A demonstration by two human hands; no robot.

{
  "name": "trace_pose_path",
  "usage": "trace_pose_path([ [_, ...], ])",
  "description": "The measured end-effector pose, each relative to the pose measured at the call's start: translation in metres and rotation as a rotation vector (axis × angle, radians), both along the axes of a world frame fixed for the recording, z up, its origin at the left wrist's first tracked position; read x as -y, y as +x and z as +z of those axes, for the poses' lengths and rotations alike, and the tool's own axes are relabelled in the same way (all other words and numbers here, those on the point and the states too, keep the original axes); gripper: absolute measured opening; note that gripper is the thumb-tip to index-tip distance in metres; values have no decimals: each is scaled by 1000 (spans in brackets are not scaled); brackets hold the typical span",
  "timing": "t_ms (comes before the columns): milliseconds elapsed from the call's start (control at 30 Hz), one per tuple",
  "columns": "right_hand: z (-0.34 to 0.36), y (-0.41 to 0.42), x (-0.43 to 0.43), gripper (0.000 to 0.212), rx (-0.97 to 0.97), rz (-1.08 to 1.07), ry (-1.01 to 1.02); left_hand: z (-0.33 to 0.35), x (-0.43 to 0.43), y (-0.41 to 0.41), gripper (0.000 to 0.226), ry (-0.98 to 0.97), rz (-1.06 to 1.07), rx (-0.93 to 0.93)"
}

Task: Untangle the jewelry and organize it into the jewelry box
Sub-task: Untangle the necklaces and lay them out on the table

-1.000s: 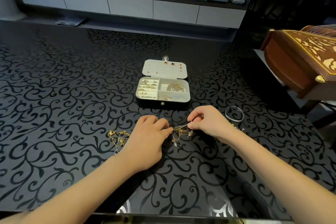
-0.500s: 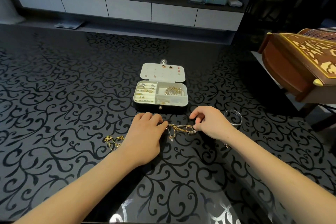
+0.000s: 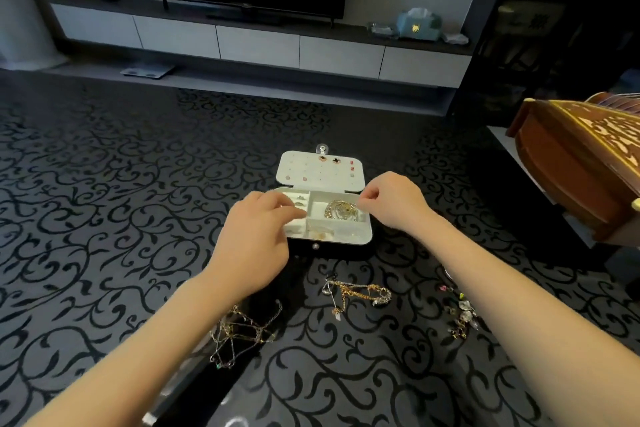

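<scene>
Box (image 3: 343, 250): open, white-lined, gold chains (image 3: 341, 210) heaped inside, just below your grips | left grip (image 3: 258, 239) reaching flat, right grip (image 3: 394, 201) pinched at its tips; cannot tell what either holds.

Tabletop (image 3: 104, 218): glossy black, smooth, scroll-patterned finish. Jewelry box (image 3: 346, 249): black shell, matt pale lining. Chains (image 3: 341, 210): shiny gold-toned metal. Cabinet (image 3: 568, 177): polished brown wood, pale inlay.

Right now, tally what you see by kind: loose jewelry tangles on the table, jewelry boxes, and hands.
Jewelry tangles: 3 (left tangle, middle tangle, right tangle)
Open jewelry box: 1
Hands: 2 (left hand, right hand)
Total: 6
</scene>
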State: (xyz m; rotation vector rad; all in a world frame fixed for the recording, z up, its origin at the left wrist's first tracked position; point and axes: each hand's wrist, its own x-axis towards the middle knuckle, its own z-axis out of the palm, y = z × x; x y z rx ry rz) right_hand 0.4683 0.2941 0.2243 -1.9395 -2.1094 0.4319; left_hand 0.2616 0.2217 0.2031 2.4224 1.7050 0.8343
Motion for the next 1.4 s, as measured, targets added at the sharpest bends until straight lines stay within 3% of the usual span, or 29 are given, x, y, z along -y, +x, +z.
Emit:
trace_pose_path([
  [467,-5,-39,-37,14,399,129,-160,3,-23,-17,44,15,16,77],
  [533,-4,-42,-38,6,444,148,-164,4,-22,-16,44,11,23,79],
  [633,-5,-45,-34,30,495,173,-156,2,-21,-16,43,-2,16,71],
  [700,-6,-44,-30,34,502,199,-145,0,-20,-17,35,-31,16,50],
  [833,-10,-36,-28,30,411,189,-102,-3,-18,-15,33,-104,13,-3],
  [1067,-8,-16,-27,22,-2,142,-90,-5,-16,-13,34,-125,14,-4],
  [1400,-4,-15,-27,14,-166,38,-65,-8,-16,-11,36,-135,12,7],
])
